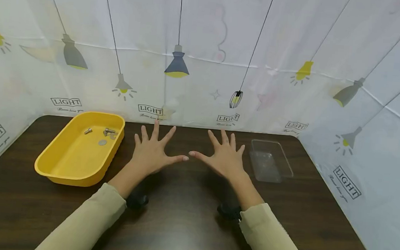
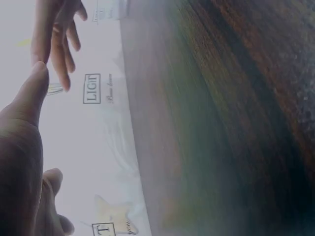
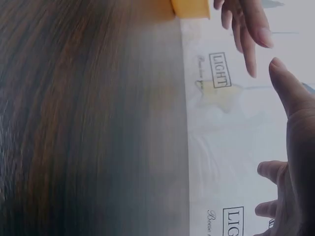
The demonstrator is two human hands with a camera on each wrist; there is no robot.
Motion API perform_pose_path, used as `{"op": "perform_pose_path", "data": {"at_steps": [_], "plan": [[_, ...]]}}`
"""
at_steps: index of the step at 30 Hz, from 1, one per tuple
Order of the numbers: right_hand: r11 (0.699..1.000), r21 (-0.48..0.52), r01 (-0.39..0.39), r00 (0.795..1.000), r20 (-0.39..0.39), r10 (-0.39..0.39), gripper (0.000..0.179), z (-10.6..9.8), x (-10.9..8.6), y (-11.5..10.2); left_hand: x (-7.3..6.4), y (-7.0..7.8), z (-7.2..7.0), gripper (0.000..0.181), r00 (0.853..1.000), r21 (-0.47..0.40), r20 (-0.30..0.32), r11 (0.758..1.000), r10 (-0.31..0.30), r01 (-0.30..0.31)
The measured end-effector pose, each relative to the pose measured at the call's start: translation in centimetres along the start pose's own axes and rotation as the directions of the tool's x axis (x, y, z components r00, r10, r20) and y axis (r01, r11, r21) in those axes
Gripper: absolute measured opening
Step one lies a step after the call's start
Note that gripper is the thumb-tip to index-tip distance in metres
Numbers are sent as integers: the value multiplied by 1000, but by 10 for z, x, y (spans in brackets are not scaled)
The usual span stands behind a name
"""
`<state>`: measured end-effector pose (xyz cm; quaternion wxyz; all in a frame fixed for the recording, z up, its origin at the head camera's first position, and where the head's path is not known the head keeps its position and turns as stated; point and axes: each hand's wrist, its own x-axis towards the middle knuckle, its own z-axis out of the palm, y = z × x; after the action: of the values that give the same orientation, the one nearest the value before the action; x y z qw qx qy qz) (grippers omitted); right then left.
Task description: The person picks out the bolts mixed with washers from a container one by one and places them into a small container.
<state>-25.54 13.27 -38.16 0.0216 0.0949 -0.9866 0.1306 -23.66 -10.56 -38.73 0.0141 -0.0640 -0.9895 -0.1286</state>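
left hand (image 1: 151, 152) and right hand (image 1: 226, 158) are both spread wide over the dark table (image 1: 184, 227), fingers fanned, thumb tips close, holding nothing. yellow tray (image 1: 72, 157) sits just left of the left hand, screws (image 1: 108, 131) and flat discs (image 1: 102, 142) inside — looks like light, stiff plastic, i'd lift by opposite rims. clear box (image 1: 265, 166) is right of the right hand — probably slick, maybe crackable, so pinch its sides gently.
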Motion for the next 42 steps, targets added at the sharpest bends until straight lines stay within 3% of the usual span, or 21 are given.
{"op": "perform_pose_path", "data": {"at_steps": [7,12,16,21,27,31,36,42], "plan": [[999,45,15,1000,-19,-14,103,5,-7,-3,-9,-1,3,108,1000,-49,-12,999,2,-2],[992,123,36,999,-38,-32,100,11,-11,-7,-22,-10,-3,104,998,-112,-54,993,26,-31],[984,166,58,997,-56,-49,98,13,-16,-8,-36,-15,-17,98,995,-166,-69,983,72,-82],[957,264,123,991,-76,-106,92,11,-17,-18,-50,-29,-48,93,993,-224,-69,969,93,-107],[910,379,167,986,-52,-159,89,9,-22,-42,-57,-64,-83,86,996,-217,-85,976,-31,12],[881,436,181,982,-38,-183,88,10,-25,-61,-62,-93,-99,83,988,-239,-95,966,-120,95],[854,474,213,976,-56,-212,86,16,-20,-85,-68,-129,-107,82,972,-256,-100,949,-213,181],[819,528,224,973,-71,-220,84,25,-15,-112,-73,-164,-104,82,948,-229,-101,935,-301,272]]}}
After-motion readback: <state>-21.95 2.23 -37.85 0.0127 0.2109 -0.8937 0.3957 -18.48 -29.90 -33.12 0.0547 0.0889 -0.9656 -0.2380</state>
